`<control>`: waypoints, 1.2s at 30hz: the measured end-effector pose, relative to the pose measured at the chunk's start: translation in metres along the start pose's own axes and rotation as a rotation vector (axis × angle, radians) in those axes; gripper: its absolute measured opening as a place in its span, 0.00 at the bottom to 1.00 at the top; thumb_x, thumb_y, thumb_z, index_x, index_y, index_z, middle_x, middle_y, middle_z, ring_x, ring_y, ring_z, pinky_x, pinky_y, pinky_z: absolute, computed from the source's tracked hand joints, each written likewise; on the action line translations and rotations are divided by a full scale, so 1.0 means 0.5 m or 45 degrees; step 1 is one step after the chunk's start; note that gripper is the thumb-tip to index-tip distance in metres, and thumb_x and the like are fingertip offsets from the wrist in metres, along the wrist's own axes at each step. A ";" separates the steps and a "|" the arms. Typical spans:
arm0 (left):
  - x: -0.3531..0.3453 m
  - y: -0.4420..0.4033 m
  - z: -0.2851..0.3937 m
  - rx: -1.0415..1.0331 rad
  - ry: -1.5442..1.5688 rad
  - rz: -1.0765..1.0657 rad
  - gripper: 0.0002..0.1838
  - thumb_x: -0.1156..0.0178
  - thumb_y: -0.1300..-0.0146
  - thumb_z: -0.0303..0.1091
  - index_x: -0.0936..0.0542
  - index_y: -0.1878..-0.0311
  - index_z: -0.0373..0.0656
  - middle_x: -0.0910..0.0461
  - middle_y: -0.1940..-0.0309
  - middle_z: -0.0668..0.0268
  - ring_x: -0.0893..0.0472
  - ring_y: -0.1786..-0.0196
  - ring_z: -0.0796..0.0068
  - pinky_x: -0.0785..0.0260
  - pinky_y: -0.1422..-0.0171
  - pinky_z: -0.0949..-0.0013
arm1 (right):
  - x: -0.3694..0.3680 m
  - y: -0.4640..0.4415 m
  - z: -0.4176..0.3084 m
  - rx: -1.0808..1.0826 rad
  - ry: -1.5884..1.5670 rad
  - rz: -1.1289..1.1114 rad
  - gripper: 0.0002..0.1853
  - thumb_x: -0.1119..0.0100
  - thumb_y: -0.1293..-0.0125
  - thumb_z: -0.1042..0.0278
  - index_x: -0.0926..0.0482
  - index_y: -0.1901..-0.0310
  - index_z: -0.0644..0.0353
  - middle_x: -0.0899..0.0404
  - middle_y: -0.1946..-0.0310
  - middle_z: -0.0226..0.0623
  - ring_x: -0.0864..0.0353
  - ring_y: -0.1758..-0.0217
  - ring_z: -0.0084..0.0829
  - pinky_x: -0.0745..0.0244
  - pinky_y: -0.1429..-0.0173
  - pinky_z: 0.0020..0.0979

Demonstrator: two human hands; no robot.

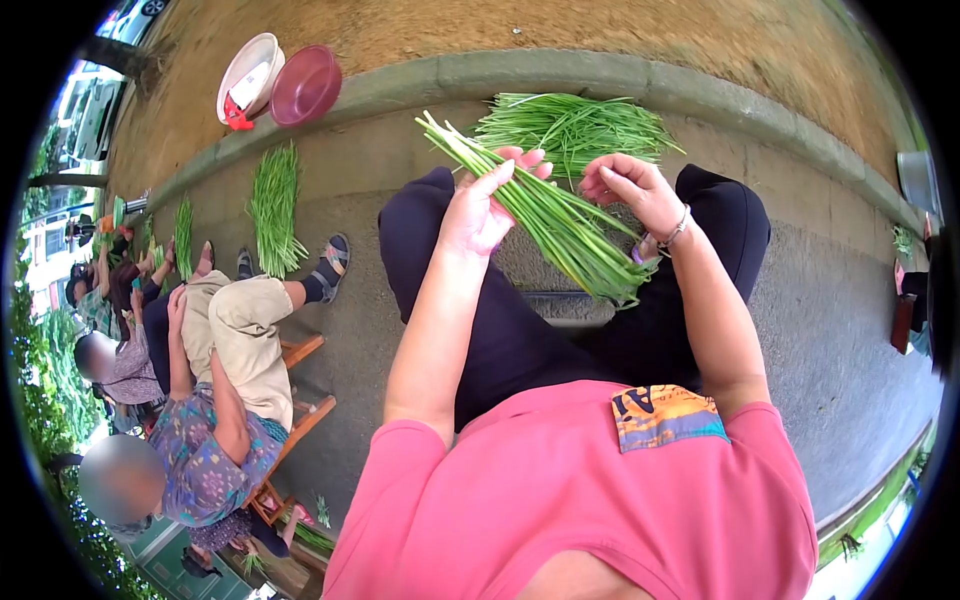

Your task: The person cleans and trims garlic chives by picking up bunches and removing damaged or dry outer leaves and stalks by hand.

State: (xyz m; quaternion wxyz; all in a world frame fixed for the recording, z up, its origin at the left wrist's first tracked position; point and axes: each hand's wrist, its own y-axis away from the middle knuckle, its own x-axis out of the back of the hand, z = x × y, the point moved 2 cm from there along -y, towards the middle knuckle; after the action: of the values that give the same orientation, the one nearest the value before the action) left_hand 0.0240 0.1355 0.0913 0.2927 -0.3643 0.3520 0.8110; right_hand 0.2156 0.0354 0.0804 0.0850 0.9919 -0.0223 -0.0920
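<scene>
My left hand (482, 208) is closed around a bunch of garlic chives (560, 220), pale stem ends up to the left, green tips hanging down to the right over my lap. Beside the bunch, on its right, my right hand (640, 190) has its fingers curled in toward the thumb. Whether anything small sits between those fingertips is hidden. A metal bracelet (680, 225) circles the right wrist, with a purple item (642, 252) just below. On the ground past my knees lies a large pile of chives (575, 130).
A stone kerb (560, 68) curves behind the pile, with bare soil beyond. A maroon basin (306, 86) and a pale basin (248, 75) stand far left. Another chive pile (275, 210) lies near a seated person (225, 440) at left. A metal bucket (915, 180) is far right.
</scene>
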 end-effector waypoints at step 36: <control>0.032 -0.022 -0.040 -0.206 -0.374 0.188 0.14 0.43 0.40 0.33 0.28 0.52 0.39 0.30 0.77 0.70 0.29 0.73 0.80 0.34 0.68 0.74 | -0.041 -0.019 0.031 -0.285 -0.040 -0.272 0.12 0.50 0.37 0.65 0.21 0.66 0.66 0.26 0.81 0.30 0.29 0.79 0.19 0.34 0.73 0.20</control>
State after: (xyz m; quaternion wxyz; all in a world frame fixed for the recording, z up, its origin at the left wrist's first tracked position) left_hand 0.0309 0.1297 0.0650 0.2504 -0.2375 0.2648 0.9004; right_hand 0.1931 0.0436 0.0675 0.1845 0.9713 0.0926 -0.1180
